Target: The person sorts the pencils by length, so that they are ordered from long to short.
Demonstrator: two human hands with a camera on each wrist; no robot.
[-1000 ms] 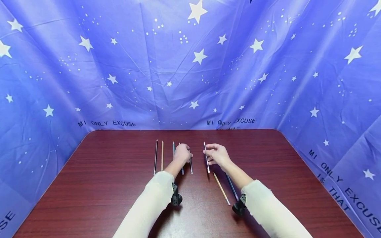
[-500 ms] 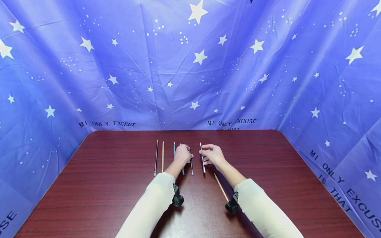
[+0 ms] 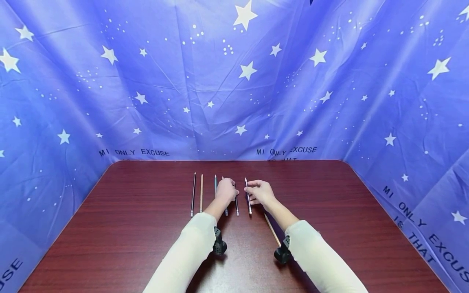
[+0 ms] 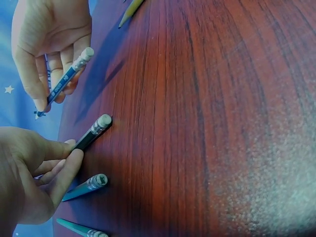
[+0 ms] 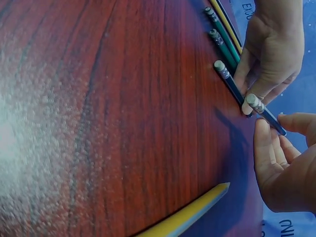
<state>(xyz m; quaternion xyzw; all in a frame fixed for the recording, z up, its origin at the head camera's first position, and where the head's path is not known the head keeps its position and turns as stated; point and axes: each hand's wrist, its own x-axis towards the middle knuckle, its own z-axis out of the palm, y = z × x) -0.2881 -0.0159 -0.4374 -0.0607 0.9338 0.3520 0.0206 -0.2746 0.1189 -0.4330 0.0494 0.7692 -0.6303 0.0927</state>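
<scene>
In the head view my left hand (image 3: 226, 190) pinches a dark pencil (image 4: 89, 137) with a white eraser, which lies at the right end of a row on the table. My right hand (image 3: 263, 191) pinches a blue pencil (image 4: 65, 81) between thumb and fingers. Its eraser end points toward me, and a shadow under it in the left wrist view shows it raised off the table. The two pencils are roughly side by side with a gap between. Two green-looking pencils (image 5: 224, 52) lie left of the dark one, partly hidden by my left hand in the head view.
Farther left in the row lie a black pencil (image 3: 193, 195) and a yellow pencil (image 3: 201, 193). Another yellow pencil (image 3: 272, 230) lies slanted beside my right forearm, partly covered. The brown table (image 3: 128, 228) meets a starry blue curtain (image 3: 205, 81) behind and at both sides.
My right hand has moved left with the blue pencil, closer to my left hand. The right forearm now hides a dark pencil seen earlier. My left hand has stayed nearly still.
</scene>
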